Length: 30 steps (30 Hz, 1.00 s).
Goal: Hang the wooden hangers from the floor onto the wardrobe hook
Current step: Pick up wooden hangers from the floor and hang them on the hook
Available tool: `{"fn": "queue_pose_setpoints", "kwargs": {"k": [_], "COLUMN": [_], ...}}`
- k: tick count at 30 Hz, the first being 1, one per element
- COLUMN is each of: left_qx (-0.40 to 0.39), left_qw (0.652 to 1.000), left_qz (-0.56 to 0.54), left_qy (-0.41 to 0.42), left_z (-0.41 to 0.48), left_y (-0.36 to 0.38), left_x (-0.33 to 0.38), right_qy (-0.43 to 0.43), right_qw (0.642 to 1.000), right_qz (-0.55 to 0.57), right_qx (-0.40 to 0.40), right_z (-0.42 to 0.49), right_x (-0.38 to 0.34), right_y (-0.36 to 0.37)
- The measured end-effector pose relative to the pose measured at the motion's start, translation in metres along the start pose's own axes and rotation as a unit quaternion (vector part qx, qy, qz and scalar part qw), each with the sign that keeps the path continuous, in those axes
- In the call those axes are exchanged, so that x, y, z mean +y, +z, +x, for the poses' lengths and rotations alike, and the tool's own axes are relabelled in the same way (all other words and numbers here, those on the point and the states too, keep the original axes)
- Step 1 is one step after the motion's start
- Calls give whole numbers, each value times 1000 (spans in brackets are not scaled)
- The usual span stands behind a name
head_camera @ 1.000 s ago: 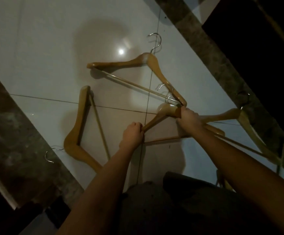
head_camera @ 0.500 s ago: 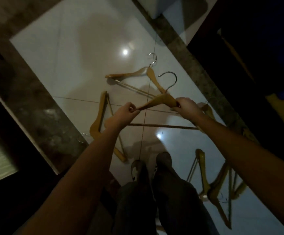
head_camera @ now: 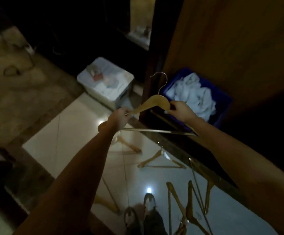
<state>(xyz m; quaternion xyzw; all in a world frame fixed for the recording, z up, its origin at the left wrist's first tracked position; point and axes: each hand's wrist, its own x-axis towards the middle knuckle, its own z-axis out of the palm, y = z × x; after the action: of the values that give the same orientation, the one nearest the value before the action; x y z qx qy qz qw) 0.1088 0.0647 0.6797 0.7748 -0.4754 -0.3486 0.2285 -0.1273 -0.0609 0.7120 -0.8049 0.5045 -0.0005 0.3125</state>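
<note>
Held hanger (head_camera: 156,102): wooden, off the floor, at frame centre, metal hook pointing to 12 o'clock, lower bar level beneath both wrists.

Left hand (head_camera: 121,116): fingers curled round the hanger's 9 o'clock arm end.

Right hand (head_camera: 180,111): thumb and fingers clamped on the hanger's shoulder just at 3 o'clock of the neck. The two hands are apart, with the crown of the hanger between them.

Floor (head_camera: 73,133): pale glossy tile, one bright light reflection at 6 o'clock.

Floor hangers: one (head_camera: 160,160) flat just at 6 o'clock of the held bar, one (head_camera: 129,145) partly behind the left forearm, one (head_camera: 107,202) at 7 o'clock, overlapping cluster (head_camera: 188,206) at 5 o'clock.

Shoes (head_camera: 149,202): at 6 o'clock, beside the cluster.

Wardrobe (head_camera: 222,39): brown panel filling 1 to 3 o'clock.

Blue crate (head_camera: 222,106): at 2 o'clock of the right hand, holding crumpled white cloth (head_camera: 192,95).

White box (head_camera: 104,83): at 10 o'clock of the held hanger; contents blurred
</note>
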Motion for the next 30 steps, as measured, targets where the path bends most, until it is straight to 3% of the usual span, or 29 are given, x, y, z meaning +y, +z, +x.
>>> {"fn": "queue_pose_setpoints", "kwargs": {"k": [11, 21, 30], "left_qx": [-4, 50, 125], "left_qw": [974, 908, 848], "left_qz": [1, 79, 101], "left_qy": [227, 409, 505], "left_z": [-10, -18, 51], "left_y": [-70, -88, -100], "left_x": [297, 522, 678], "right_qy": [-2, -32, -43], "right_qw": [971, 886, 804], "right_qz": [53, 88, 70], "right_qx": [232, 454, 589], "right_z": [-131, -209, -175], "right_x": [3, 44, 84], "right_y": [-271, -435, -555]}}
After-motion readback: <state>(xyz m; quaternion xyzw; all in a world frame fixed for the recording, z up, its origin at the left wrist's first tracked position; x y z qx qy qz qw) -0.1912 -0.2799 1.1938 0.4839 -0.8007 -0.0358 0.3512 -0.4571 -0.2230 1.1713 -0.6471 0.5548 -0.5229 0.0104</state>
